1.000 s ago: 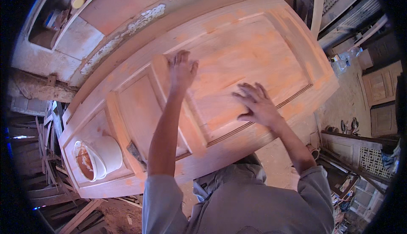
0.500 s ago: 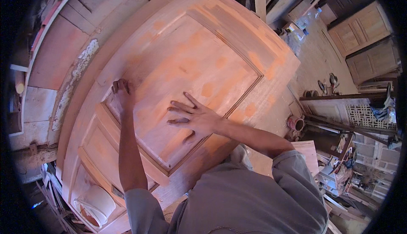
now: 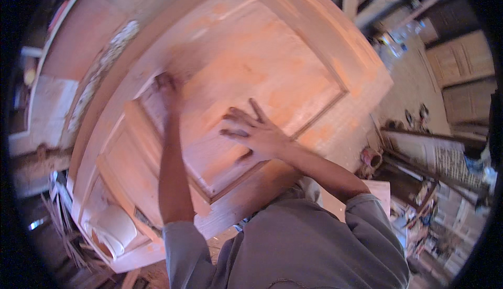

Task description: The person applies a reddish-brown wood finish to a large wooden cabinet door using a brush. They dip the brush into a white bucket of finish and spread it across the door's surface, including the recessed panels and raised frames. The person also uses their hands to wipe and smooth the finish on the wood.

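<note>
Before me lies a large wooden panelled door [image 3: 293, 74], its surface patched with orange filler and dust. My left hand [image 3: 167, 91] rests on the left part of its big panel, near the moulding. Its fingers are curled down and blurred; whatever may be under them is hidden. To the right of it, my right hand [image 3: 258, 134] lies with fingers spread over the same panel, palm down, nothing visible in it. The grooved frame of the panel runs just below both hands.
A white bucket [image 3: 112, 231] stands on the door's lower left end. Beyond the far left edge is a worn wooden surface [image 3: 78, 42]. Plastic bottles [image 3: 395, 42] and wooden cabinet doors [image 3: 461, 61] are at the right, with a reddish pot [image 3: 371, 158] nearer me.
The view has shifted, so the door sits a little farther right and up. My left hand has slid slightly farther along the panel; my right hand stays spread in about the same place.
</note>
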The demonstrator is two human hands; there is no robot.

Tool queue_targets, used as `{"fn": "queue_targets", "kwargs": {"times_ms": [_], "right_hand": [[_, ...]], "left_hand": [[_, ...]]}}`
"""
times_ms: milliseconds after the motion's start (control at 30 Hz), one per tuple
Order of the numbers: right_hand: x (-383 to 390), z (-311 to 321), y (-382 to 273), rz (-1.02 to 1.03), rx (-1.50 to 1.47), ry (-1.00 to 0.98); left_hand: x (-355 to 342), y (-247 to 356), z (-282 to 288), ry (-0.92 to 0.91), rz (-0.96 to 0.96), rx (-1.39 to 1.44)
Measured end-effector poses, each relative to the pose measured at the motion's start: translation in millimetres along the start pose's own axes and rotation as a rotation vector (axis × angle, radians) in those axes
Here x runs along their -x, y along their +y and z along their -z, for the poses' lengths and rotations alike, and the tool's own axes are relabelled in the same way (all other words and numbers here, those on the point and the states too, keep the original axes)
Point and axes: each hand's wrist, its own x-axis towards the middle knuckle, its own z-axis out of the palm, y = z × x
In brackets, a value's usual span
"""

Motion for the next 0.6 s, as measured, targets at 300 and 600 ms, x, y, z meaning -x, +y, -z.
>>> {"fn": "queue_targets", "kwargs": {"times_ms": [300, 600], "right_hand": [[-180.2, -0.7, 75.6, -0.157, 0.129, 0.471], [-239.4, -31.8, 93.6, -0.113, 0.200, 0.358]], "left_hand": [[-10.0, 43.6, 62.8, -0.040, 0.118, 0.217], [-5.3, 40.2, 56.6, -0.011, 0.119, 0.256]]}}
